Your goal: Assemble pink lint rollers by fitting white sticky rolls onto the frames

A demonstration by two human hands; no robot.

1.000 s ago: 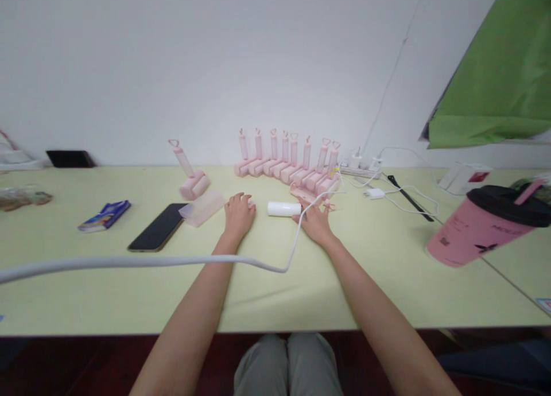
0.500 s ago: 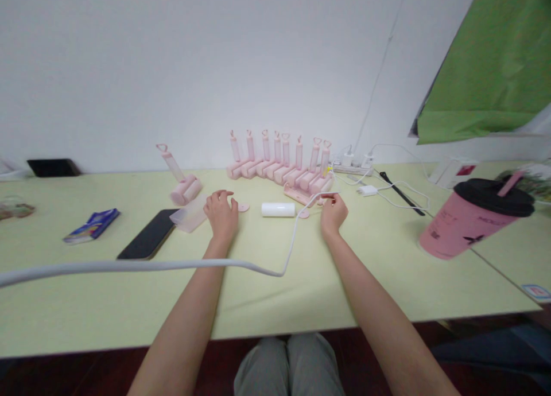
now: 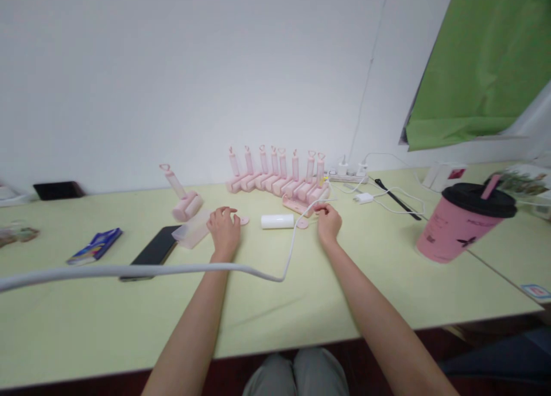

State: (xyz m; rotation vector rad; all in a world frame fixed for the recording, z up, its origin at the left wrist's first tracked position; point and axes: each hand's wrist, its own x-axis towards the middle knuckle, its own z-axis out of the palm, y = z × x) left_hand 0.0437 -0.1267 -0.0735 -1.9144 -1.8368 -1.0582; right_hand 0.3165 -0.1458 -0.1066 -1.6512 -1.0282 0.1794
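Observation:
My left hand rests on the table with its fingers apart and holds nothing. Beside it on the left lies a translucent plastic box, and at its fingertips on the right is a small pink disc. My right hand has thumb and fingers pinched together; what is between them is too small to make out. Between my hands lies a white cylinder on its side, with another pink disc at its right end. An opened pink shell sits just behind.
A row of pink devices with upright clear tubes stands at the back, and one more at left. A white cable crosses the foreground. There are a phone, blue packet, charger, black strap and pink cup.
The camera view has tilted up slightly, so everything sits lower in the picture. My right hand's fingertips have shifted a little; my left hand stays by the box.

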